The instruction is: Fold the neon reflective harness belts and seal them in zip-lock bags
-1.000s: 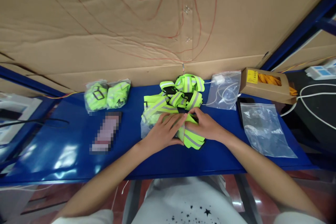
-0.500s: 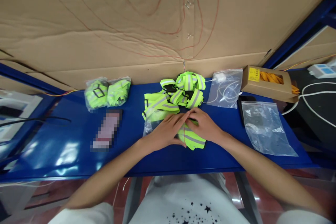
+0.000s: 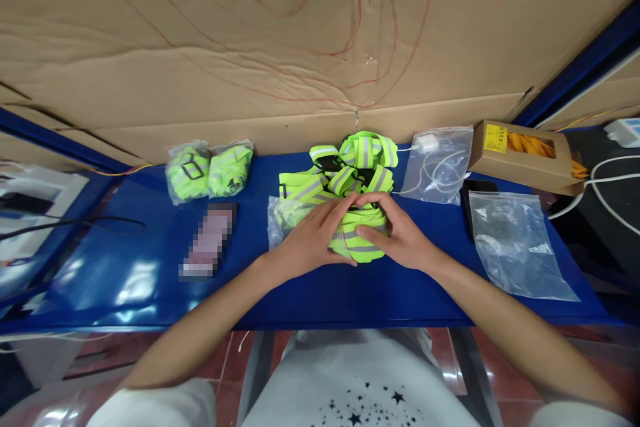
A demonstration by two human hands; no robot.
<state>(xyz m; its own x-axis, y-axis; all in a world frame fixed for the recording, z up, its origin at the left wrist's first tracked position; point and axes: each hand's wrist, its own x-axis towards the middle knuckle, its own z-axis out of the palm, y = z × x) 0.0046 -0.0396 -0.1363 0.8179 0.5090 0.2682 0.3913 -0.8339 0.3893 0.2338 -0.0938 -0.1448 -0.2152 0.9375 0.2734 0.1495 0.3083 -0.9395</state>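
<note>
At the middle of the glossy blue worktop [image 3: 320,307], the left hand [image 3: 313,230] and right hand [image 3: 400,233] hold one bundle [image 3: 365,253] of folded fluorescent webbing, grey-striped and rounded, partly inside a crinkled clear bag [image 3: 277,227]. The left fingers lie close together over bag and bundle, thumb beneath; the right fingers and thumb curve around the bundle's other side, pinching it. Well apart, to the right, lies one smooth, flat plastic pouch [image 3: 515,240]; to the left, one pixelated rectangular slab [image 3: 207,240]. Just beyond the hands sits one looped pile of straps [image 3: 367,150]. Farther back are one pouch of white cable [image 3: 435,173], two bagged bundles [image 3: 210,173] side by side, and one windowed cardboard box [image 3: 530,160]. Creased brown cardboard [image 3: 200,27] rises behind.
</note>
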